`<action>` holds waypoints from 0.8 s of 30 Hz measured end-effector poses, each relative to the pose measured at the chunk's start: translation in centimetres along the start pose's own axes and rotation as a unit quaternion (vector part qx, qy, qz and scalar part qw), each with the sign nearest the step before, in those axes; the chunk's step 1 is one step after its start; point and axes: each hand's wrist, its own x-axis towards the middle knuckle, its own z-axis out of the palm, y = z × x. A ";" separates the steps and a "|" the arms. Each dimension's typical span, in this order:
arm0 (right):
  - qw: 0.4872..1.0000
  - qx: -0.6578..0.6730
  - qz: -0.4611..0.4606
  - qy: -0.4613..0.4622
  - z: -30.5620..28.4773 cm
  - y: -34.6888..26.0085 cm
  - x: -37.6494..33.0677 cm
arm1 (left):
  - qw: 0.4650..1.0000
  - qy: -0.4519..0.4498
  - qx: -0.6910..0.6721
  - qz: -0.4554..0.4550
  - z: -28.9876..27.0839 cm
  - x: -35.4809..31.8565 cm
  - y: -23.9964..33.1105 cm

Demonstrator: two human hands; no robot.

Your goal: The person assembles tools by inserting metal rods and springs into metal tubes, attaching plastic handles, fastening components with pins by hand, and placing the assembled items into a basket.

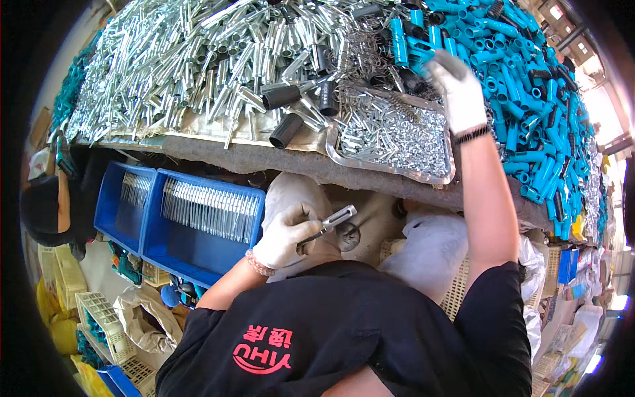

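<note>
Two large heaps are spread over a work table (238, 151), its front edge covered with grey cloth. Silver metal tubes (198, 59) are piled from the left to the middle; teal tubes (522, 86) are piled at the right. Below the table's left part, two blue bins (198, 263) are set side by side, and thin metal rods (208, 208) are lined up in each. Between the heaps, a metal tray (390, 166) is placed at the table's front edge. Both hands are covered by white gloves. The right hand (438, 61) is stretched over the teal heap's left side, fingers bent; whether anything is gripped cannot be told. By the left hand (288, 235), just right of the bins, a slotted silver tube (340, 216) is held. Black tubes (281, 97) are scattered beside the tray. Inside it, small metal pins (423, 142) are heaped.
</note>
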 end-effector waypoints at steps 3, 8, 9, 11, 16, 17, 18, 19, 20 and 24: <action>0.968 0.232 0.092 0.010 -1.0 3.5 -4.0 | 0.999 -0.004 0.019 0.027 0.1 0.7 0.3; 0.993 -0.096 0.059 0.042 -1.5 4.0 -5.8 | 0.999 0.000 0.027 0.017 2.1 0.7 2.0; 0.983 -0.179 0.021 0.037 -1.6 3.8 -5.9 | 1.000 -0.011 0.023 0.017 2.5 0.6 1.9; 0.961 -0.275 -0.010 0.020 -2.8 4.2 -5.8 | 1.000 -0.012 0.017 0.019 3.0 1.0 1.1; 0.987 -0.162 0.023 0.005 -3.5 3.2 -6.7 | 1.000 0.005 0.017 0.006 3.7 0.7 0.5; 0.996 -0.072 0.026 0.045 -3.6 3.0 -6.9 | 1.000 0.006 0.016 0.005 3.8 0.6 0.6; 0.994 -0.077 0.012 0.071 -3.8 3.7 -6.7 | 1.000 0.011 0.025 0.000 3.9 0.5 0.9; 0.994 -0.077 0.013 0.073 -4.4 4.2 -6.6 | 0.999 0.013 0.036 -0.005 4.0 0.6 1.1; 0.994 0.036 0.074 0.067 -5.1 4.6 -6.6 | 0.999 0.016 0.037 -0.004 4.2 0.6 1.1; 0.968 0.158 0.177 0.079 -5.4 4.5 -7.1 | 0.999 0.032 0.026 -0.020 4.8 0.4 1.0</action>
